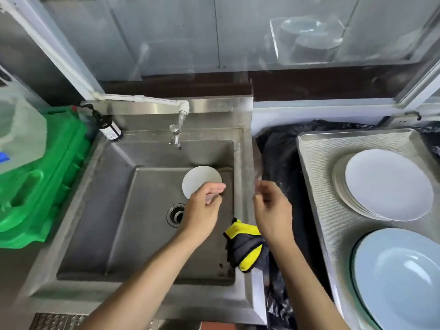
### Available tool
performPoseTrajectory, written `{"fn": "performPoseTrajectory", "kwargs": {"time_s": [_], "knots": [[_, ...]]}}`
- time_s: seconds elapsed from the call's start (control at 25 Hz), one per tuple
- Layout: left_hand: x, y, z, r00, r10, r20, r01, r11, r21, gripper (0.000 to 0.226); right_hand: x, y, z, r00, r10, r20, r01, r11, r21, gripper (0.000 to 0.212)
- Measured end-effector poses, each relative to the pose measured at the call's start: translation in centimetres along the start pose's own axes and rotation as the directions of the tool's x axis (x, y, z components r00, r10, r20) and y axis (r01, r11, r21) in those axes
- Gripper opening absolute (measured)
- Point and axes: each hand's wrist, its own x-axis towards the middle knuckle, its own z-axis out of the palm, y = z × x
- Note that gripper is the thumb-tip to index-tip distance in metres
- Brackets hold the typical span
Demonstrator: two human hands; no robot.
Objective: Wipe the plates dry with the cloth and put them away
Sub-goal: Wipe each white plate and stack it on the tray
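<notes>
Curled fingers of the left hand (204, 206) sit at the lower right edge of a small white plate (198, 181) in the middle of the frame; the fingertips overlap its rim, though whether they truly pinch it or only hover above it cannot be told. That plate lies in the far right part of the steel sink (123, 210), just above the round drain (175, 215). The right hand (272, 210) is held over the sink's right rim with its fingers loosely bent and blurred, holding nothing that can be seen. Below it, a yellow and dark grey cloth (245, 246) is draped over the sink's right edge, partly under the right forearm and touched by neither hand.

At the right of the frame a metal tray (316, 175) carries a stack of white plates (388, 184) toward its far end and a pale blue bowl-shaped plate (400, 275) nearer the lower right corner. Black plastic sheeting (281, 158) fills the gap between sink and tray.

Behind the basin a tap (176, 134) hangs from a white pipe (147, 99), and a dark pump bottle (108, 126) stands at the sink's back left corner. A green plastic crate (42, 182) takes up the left side.
</notes>
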Motion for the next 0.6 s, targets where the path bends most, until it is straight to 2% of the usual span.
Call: {"fn": "performPoseTrajectory", "kwargs": {"time_s": [0.16,0.32,0.44,0.6], "knots": [[0.8,-4.0,-7.0,0.999,-0.037,0.032,0.037,0.999,-0.003,0.03,-3.8,-1.4,7.7,0.996,0.028,0.09,-0.025,0.999,-0.037,0.028],[1.9,-8.4,-12.6,0.994,-0.065,0.088,0.063,0.998,0.029,0.031,-6.9,-1.8,14.8,0.995,0.079,0.066,-0.075,0.996,-0.057,0.027],[2.2,-11.2,-15.3,0.993,-0.084,0.083,0.08,0.996,0.044,0.028,-7.6,-1.6,18.2,0.994,0.085,0.067,-0.082,0.995,-0.055,0.025],[2.7,-15.0,-16.7,0.982,-0.154,0.109,0.145,0.986,0.081,0.03,-6.5,-0.3,21.5,0.982,0.175,0.075,-0.17,0.983,-0.068,0.021]]}}
